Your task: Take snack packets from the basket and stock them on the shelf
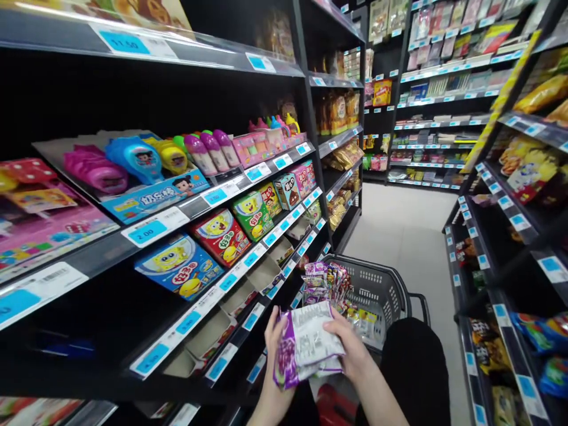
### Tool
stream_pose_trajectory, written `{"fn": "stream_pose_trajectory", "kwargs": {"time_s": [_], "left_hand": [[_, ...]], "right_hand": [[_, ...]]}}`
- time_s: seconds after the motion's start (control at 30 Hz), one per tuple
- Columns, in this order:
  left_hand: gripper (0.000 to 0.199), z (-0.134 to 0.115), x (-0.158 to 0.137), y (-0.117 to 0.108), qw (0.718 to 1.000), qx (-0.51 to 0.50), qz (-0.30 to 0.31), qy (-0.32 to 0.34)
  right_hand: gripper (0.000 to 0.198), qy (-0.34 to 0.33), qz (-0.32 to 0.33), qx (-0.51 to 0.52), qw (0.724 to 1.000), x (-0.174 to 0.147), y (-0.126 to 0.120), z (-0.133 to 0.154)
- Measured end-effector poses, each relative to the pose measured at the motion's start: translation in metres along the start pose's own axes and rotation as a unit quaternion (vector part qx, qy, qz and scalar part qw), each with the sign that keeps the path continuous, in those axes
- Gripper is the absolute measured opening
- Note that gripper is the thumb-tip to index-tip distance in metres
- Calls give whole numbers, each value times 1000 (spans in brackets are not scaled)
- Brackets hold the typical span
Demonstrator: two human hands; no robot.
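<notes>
Both my hands hold a small stack of purple and white snack packets (310, 337) in front of my knees. My left hand (274, 349) grips the stack's purple left edge. Across from it, my right hand (348, 343) has its thumb on top of the white back of the upper packet, with the fingers hidden underneath. Just beyond the stack stands a dark grey shopping basket (377, 275). In it lie several purple snack packets (316, 278) at the left and a yellow packet (366, 322) near the bottom.
A black shelf unit on the left carries SpongeBob boxes (180, 266), toy-shaped sweets (137, 160) and open cartons (204, 343). Bagged snacks (532, 165) fill shelves on the right. The pale aisle floor (399, 219) runs between them. My dark-clad knee (415, 367) is beside the basket.
</notes>
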State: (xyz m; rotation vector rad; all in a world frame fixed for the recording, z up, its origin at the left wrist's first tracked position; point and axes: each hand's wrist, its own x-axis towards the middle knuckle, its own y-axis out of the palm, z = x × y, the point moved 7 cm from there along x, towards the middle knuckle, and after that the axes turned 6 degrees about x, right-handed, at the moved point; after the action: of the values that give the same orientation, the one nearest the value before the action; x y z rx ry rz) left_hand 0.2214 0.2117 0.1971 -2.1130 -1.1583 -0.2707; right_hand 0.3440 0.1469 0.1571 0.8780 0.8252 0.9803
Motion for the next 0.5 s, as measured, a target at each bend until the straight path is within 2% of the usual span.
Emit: {"fn": "stream_pose_trajectory", "kwargs": {"time_s": [0.07,0.1,0.17,0.23,0.3,0.37,0.43,0.5], "left_hand": [[78,15,-3,11,986,-125,74,-81],[85,23,-4,18,963,-206,114,-132],[91,38,-7,33,896,-342,175,-224],[86,55,-10,47,858,-383,201,-276],[75,74,-14,65,854,-358,222,-305],[63,94,-18,82,870,-310,220,-313],[59,111,-22,95,880,-298,195,-313],[67,121,-29,106,870,-328,188,-316]], "right_hand": [[37,-35,-26,-10,999,10,-17,-8],[38,-50,-35,-14,998,15,-27,-13],[45,-75,-42,-26,996,23,-54,-22],[54,-94,-47,-44,994,27,-84,-31],[59,-104,-57,-73,990,29,-114,-36],[64,-114,-65,-118,984,28,-137,-35],[67,-135,-58,-179,973,27,-149,-28],[69,-153,-46,-235,959,26,-153,-20]]}}
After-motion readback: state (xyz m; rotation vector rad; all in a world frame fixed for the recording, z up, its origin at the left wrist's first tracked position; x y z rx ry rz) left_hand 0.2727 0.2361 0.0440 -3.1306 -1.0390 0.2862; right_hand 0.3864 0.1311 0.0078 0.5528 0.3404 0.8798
